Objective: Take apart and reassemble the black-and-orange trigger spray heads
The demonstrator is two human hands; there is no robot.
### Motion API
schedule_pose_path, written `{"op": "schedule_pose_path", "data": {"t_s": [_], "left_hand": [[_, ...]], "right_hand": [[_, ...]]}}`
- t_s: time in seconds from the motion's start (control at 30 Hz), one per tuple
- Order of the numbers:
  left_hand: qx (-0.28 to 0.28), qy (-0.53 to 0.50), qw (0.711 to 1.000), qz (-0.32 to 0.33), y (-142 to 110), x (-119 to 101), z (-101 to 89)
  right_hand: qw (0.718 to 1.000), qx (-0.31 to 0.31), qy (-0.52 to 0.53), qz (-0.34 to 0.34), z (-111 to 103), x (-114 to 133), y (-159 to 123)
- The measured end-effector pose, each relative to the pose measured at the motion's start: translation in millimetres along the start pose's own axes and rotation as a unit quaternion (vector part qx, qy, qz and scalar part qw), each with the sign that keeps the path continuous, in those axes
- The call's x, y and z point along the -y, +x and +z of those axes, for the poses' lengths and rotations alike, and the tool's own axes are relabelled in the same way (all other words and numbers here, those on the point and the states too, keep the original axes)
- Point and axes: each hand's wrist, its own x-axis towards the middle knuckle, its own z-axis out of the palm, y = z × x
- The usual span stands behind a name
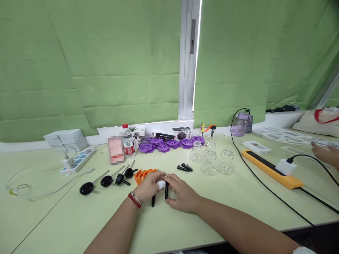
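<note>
My left hand [149,187], with a red band and a bracelet at its wrist, is closed, its fingertips meeting those of my right hand. A small white piece [160,184] shows at its fingers; whether it is gripped or wrapped round a finger I cannot tell. Between thumb and fingers, my right hand [184,194] holds a black cylindrical part [166,191] upright. Another black rod [153,201] shows below my left hand, its upper end hidden. Orange handles [143,174] lie just behind my left hand. Farther back are a few short black cylinders [184,167].
Left are several black round knobs with metal rods [106,181] and a power strip [79,162]. Purple discs [172,143] and a bottle [129,143] stand behind. Glass jars [209,164], a cable and an orange power strip [270,169] are right. Another person's hand [325,154] is far right.
</note>
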Motion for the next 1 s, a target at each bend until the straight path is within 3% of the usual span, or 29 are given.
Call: {"op": "schedule_pose_path", "data": {"t_s": [0.13,0.2,0.3,0.47,0.6,0.73,0.83,1.0], "left_hand": [[-0.128,0.204,0.97,0.035,-3,4,-20.9],[-0.114,0.307,0.945,0.02,-5,7,-29.0],[-0.058,0.382,0.922,-0.012,-7,11,-33.2],[0.018,0.382,0.923,-0.026,-8,10,-30.7],[0.035,0.38,0.923,-0.041,-7,9,-30.5],[0.046,0.392,0.918,-0.024,-6,8,-30.3],[0.021,0.403,0.915,-0.014,-5,7,-29.5],[-0.066,0.394,0.916,0.023,-1,8,-25.7]], "right_hand": [[0.997,0.017,-0.004,0.07,4,-4,-2],[0.996,0.032,-0.012,0.08,7,-5,0],[0.995,0.044,-0.03,0.079,9,-1,7],[0.996,0.068,-0.024,0.05,12,10,18],[0.997,0.074,0.0,0.027,11,6,18],[0.999,-0.012,-0.045,0.02,-6,-15,20],[0.974,-0.114,-0.166,0.104,-29,-37,24],[0.936,-0.086,-0.286,0.185,-49,-64,28]]}}
